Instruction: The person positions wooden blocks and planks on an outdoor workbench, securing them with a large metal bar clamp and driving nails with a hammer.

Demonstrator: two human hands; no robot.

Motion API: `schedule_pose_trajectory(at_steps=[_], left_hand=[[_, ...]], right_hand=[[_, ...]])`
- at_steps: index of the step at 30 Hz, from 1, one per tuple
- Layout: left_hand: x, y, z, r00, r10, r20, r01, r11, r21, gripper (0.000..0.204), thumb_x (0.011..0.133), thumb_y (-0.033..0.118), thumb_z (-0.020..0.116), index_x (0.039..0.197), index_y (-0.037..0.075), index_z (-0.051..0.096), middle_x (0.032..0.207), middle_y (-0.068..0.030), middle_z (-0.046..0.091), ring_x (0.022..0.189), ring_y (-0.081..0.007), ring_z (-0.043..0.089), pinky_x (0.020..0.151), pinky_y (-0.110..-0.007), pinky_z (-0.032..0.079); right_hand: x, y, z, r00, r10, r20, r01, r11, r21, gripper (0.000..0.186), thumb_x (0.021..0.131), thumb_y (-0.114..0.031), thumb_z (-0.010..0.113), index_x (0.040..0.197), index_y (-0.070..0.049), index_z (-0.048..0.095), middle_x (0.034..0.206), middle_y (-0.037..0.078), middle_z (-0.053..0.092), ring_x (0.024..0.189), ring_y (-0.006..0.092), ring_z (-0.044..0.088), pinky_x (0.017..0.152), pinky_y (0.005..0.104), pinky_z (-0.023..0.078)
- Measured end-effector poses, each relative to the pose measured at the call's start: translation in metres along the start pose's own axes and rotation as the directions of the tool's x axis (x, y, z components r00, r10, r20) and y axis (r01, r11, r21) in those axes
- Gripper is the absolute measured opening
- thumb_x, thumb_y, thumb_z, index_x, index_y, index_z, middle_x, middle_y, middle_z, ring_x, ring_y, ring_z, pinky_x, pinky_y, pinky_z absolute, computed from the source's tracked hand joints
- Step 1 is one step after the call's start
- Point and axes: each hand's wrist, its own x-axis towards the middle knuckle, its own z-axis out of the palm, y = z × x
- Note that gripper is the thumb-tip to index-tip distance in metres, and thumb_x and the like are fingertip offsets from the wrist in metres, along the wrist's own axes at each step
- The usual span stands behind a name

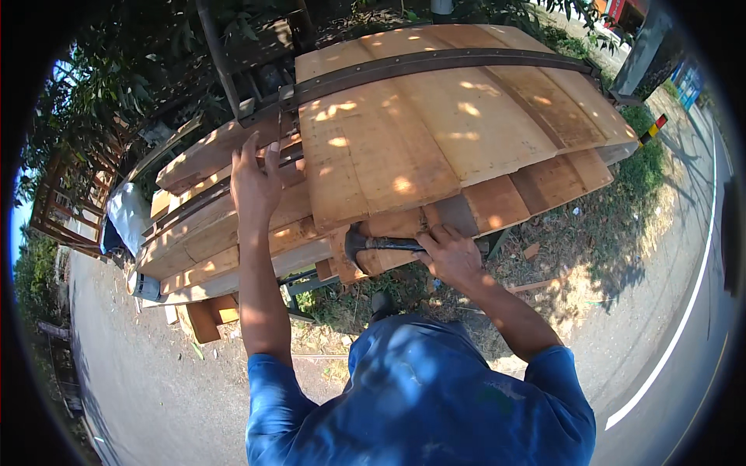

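My right hand [452, 256] is wrapped round the dark handle of a hammer [392, 244], its head to the left, just off the near edge of the wooden boards. My left hand [255, 182] is raised over the left side of the work, fingers apart, close to the end of a dark metal bar [388, 68] that crosses the boards. Under that bar lies a broad panel of joined light-brown boards [404, 132], dappled with sun. A second layer of boards [497, 203] shows beneath its near edge. Whether my left fingertips touch anything I cannot tell.
Stacked long planks [194, 241] extend to the left, beside a tin can [143, 286] and a whitish sack [128, 211]. Wood offcuts [206, 318] lie underneath. A paved road [660, 373] runs along the right, and a tree trunk [643, 50] stands at the far right.
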Motion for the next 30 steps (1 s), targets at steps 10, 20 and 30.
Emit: schedule_pose_trajectory(at_steps=[10, 20, 30], left_hand=[[0.066, -0.030, 0.081, 0.797, -0.308, 0.519, 0.224, 0.949, 0.220, 0.075, 0.100, 0.052, 0.044, 0.143, -0.009, 0.034, 0.131, -0.0369, 0.053, 0.127, -0.0454, 0.051, 0.106, -0.046, 0.041], [0.045, -0.069, 0.085, 0.858, -0.188, 0.478, 0.250, 0.966, -0.069, 0.069, 0.103, 0.050, 0.041, 0.145, -0.004, 0.037, 0.135, -0.0321, 0.053, 0.130, -0.0446, 0.049, 0.106, -0.044, 0.040], [0.073, -0.055, 0.065, 0.700, -0.350, 0.622, 0.420, 0.907, 0.038, 0.071, 0.097, 0.059, 0.048, 0.132, -0.002, 0.054, 0.110, -0.0213, 0.068, 0.099, -0.0301, 0.064, 0.087, -0.038, 0.048]], right_hand=[[-0.005, 0.013, -0.002, 0.984, -0.054, -0.169, 0.040, 0.996, -0.082, 0.028, 0.077, -0.023, 0.068, 0.098, -0.004, 0.068, 0.092, 0.008, 0.060, 0.096, 0.0252, 0.055, 0.081, 0.0388, 0.046], [-0.016, 0.013, 0.001, 0.984, -0.095, -0.149, 0.101, 0.994, 0.033, 0.030, 0.080, -0.020, 0.062, 0.105, -0.003, 0.065, 0.107, 0.012, 0.058, 0.107, 0.0303, 0.051, 0.090, 0.0435, 0.045], [-0.008, 0.007, -0.004, 0.985, 0.002, -0.174, 0.012, 0.997, 0.076, 0.030, 0.078, -0.025, 0.073, 0.102, -0.008, 0.070, 0.108, 0.012, 0.058, 0.103, 0.0308, 0.052, 0.086, 0.0457, 0.046]])
